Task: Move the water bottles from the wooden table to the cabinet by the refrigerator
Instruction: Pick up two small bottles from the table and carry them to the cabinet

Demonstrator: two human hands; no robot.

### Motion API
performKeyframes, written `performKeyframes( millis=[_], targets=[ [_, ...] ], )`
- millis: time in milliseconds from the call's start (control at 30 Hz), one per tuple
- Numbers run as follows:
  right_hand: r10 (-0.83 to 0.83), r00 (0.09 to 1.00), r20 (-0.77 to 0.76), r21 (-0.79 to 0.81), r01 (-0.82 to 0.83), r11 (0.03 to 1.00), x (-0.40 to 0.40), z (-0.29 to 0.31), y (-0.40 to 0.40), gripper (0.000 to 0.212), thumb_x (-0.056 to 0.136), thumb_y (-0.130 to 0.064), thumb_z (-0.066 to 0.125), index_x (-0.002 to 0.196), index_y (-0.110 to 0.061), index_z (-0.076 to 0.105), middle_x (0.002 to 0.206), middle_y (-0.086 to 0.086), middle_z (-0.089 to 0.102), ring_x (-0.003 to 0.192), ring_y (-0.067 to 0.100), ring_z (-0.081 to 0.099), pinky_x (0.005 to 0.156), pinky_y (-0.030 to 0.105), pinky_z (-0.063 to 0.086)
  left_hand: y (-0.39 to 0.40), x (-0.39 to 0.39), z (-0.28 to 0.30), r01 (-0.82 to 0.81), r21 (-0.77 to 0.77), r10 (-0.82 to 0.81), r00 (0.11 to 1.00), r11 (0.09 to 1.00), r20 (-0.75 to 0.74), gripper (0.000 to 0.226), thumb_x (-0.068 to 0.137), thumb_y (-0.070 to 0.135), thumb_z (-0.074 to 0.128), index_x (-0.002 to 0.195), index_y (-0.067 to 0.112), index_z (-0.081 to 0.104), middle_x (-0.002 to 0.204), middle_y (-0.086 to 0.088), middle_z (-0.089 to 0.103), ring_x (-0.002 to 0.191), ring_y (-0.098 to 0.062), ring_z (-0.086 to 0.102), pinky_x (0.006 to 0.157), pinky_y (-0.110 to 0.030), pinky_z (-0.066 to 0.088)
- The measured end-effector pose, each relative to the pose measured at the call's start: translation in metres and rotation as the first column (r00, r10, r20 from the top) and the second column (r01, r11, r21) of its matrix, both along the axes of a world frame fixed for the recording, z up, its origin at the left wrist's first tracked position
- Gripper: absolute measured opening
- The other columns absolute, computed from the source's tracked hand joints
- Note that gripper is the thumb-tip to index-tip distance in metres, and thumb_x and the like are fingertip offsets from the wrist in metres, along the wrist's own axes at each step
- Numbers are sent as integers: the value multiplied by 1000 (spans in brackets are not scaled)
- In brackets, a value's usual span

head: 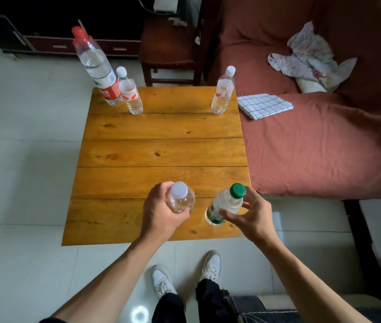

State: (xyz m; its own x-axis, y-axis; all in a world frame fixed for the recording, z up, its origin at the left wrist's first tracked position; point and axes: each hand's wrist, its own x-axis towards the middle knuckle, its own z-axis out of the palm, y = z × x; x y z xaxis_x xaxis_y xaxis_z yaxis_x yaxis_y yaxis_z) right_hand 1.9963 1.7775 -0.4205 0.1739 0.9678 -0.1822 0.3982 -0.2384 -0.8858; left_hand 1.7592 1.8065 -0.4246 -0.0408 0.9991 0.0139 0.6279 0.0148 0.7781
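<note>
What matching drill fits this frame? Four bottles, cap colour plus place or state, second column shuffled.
Column 1
1. large bottle
2. green-capped bottle
3. bottle in the left hand
4. bottle nearest the checked cloth

Column 2
A. white cap, standing free at the table's far right corner
B. red cap, far left corner, beside a smaller bottle
C. pale cap, gripped from its left side
D. fingers of the right hand curled round it, near the table's near edge

Pairs: 1-B, 2-D, 3-C, 4-A

Five water bottles (130,94); one wooden table (161,150); two hands (159,213); one chair (168,47).
</note>
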Motion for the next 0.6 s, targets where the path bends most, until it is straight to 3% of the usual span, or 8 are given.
performKeyframes(
  millis=[100, 233, 400, 500, 600],
  targets=[
    [38, 998, 53, 97, -43, 994, -4, 44, 9, 58, 60, -26, 93, 111, -23, 67, 105, -16, 73, 100, 2, 68, 91, 25, 55, 5, -5, 37, -6, 47, 5, 1000, 999, 11, 70, 53, 18, 94, 115, 12, 62, 104, -1, 65, 88, -18, 56, 73, -30, 49],
    [35, 998, 59, 178, -45, 983, -12, 107, 22, 53, 63, -27, 92, 110, -22, 68, 104, -12, 74, 95, 4, 70, 85, 31, 59, 12, -12, 93, -60, 131, 55, 997, 990, 45, 66, 54, 24, 93, 110, 19, 59, 95, 7, 59, 82, -15, 54, 65, -17, 40],
    [2, 1000, 24, 284, -9, 959, -31, 176, 37, 42, 64, -27, 90, 101, -25, 69, 97, -9, 76, 89, 7, 73, 79, 38, 62, 26, -25, 163, -67, 186, 57, 996, 980, 62, 60, 58, 32, 92, 104, 28, 53, 93, 10, 59, 84, -15, 58, 67, -26, 50],
    [-24, 999, 22, 364, 14, 931, -41, 209, 45, 44, 62, -29, 90, 100, -27, 69, 96, -11, 76, 88, 6, 72, 73, 32, 62, 33, -38, 198, -56, 254, 37, 996, 966, 80, 58, 58, 34, 91, 102, 25, 54, 95, 7, 62, 86, -14, 60, 70, -35, 56],
    [-27, 998, 59, 442, -2, 897, -51, 241, 52, 49, 59, -39, 88, 103, -30, 68, 96, -17, 74, 89, 2, 71, 70, 22, 60, 39, -52, 234, -83, 320, 48, 992, 944, 116, 53, 57, 36, 89, 96, 25, 55, 92, 5, 65, 86, -13, 62, 68, -32, 57]
  ],
)
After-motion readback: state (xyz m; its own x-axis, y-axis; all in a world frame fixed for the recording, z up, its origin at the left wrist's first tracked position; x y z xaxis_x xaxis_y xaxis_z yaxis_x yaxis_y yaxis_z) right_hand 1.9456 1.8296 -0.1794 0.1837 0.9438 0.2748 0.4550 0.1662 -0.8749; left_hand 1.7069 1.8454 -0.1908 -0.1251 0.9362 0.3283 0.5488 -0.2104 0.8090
